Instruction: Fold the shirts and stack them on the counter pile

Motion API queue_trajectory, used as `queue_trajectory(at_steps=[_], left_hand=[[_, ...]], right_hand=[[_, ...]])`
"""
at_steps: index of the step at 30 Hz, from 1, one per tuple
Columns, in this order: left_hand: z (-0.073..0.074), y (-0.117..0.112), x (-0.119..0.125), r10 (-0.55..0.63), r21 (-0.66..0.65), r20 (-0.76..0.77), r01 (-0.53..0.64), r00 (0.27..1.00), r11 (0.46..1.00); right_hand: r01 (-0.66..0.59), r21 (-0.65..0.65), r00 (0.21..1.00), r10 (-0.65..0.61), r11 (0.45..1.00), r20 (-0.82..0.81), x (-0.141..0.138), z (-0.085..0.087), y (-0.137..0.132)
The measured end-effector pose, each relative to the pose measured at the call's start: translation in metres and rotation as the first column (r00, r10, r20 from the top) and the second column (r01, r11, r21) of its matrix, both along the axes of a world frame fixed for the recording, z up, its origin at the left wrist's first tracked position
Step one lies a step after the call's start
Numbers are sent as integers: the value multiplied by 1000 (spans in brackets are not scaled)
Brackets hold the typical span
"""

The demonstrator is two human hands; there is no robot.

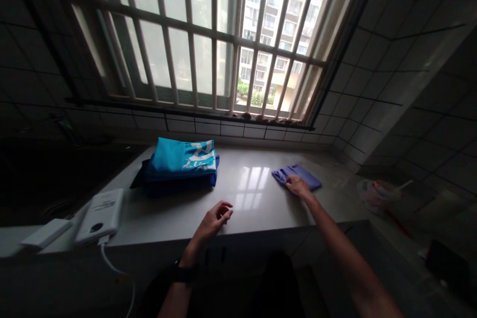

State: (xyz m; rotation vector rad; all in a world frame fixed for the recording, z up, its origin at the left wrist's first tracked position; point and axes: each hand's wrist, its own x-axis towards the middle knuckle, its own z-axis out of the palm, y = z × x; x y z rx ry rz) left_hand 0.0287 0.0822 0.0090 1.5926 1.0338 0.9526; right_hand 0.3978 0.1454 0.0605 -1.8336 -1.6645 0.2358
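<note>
A folded purple cloth [307,178] lies flat on the right part of the counter. My right hand [298,186] is at its near left edge, with fingers closed on the fabric. Over the counter's front edge, my left hand [217,218] is loosely curled, thumb and fingers apart, with nothing in it. To the left of that hand sits a stack of folded cloth, with a bright blue piece [173,156] bearing white print on top and a dark blue one [186,182] underneath.
A white power bank [100,216] with a cable stands at the counter's left, beside a white box [46,233]. The dark sink [55,169] is farther left. A plastic bag [378,194] sits at the right. Behind the counter [249,218] is a barred window [201,30].
</note>
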Motion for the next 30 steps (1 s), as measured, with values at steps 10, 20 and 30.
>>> queue_trajectory(at_steps=[10,20,30], left_hand=[[3,-2,1,-1,-22,41,2,999,1000],[6,-6,2,69,84,-27,-67,997,994],[-16,8,3,376,36,98,-381,921,924]], right_hand=[[-98,127,943,133,987,-304,-41,109,-21],[-158,174,752,233,972,-616,-85,66,-24],[29,249,978,23,968,-206,-57,30,-10]])
